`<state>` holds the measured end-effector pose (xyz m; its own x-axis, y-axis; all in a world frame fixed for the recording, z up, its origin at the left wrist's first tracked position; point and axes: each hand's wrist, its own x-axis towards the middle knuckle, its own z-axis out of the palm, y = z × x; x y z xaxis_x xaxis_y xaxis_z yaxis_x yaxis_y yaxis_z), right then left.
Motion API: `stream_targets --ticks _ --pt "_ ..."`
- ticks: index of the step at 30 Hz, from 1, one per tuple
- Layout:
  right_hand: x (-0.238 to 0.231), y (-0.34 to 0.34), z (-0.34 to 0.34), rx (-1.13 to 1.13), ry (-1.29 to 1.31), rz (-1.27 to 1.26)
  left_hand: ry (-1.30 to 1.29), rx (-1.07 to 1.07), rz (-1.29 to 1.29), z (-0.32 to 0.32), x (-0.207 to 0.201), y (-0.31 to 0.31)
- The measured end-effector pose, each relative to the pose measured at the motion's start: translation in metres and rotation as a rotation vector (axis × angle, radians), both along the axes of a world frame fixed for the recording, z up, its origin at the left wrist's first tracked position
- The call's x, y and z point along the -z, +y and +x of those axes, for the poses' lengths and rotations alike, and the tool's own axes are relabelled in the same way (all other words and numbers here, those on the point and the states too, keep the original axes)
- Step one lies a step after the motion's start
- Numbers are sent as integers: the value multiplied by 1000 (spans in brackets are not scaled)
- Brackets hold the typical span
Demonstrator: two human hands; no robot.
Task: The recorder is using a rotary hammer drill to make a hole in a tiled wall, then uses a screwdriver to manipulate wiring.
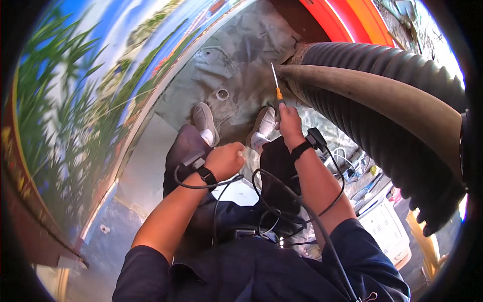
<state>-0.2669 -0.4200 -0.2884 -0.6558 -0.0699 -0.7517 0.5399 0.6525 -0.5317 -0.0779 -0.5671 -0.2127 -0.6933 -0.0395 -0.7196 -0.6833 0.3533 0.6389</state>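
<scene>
My right hand [290, 123] is wrapped round the handle of a screwdriver [279, 94]. Its orange collar and thin metal shaft stick out past my fingers, with the tip pointing away from me. The tip is near the end of a bundle of dark corrugated hoses [382, 60] and a smooth brown tube [362, 83]; I cannot tell whether it touches them. Over my lap, my left hand [225, 161] is closed, and whatever it may hold is hidden. Each wrist wears a black strap with a small device and a cable.
Black cables [279, 181] loop across my lap. A painted landscape panel [100, 85] stands on the left. Red and orange bodywork [347, 20] is at the far right. Beside me on the right are a white plastic container [385, 226] and scattered small items. Grey sheeting [236, 45] covers the floor ahead.
</scene>
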Motion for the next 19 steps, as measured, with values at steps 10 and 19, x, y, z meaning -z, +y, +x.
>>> stream_targets --ticks 10,19 --pt "-178 79 16 -382 -68 56 -20 -570 -134 148 -171 -18" --pt "-268 245 82 -375 4 81 -261 -675 -118 324 -242 18"
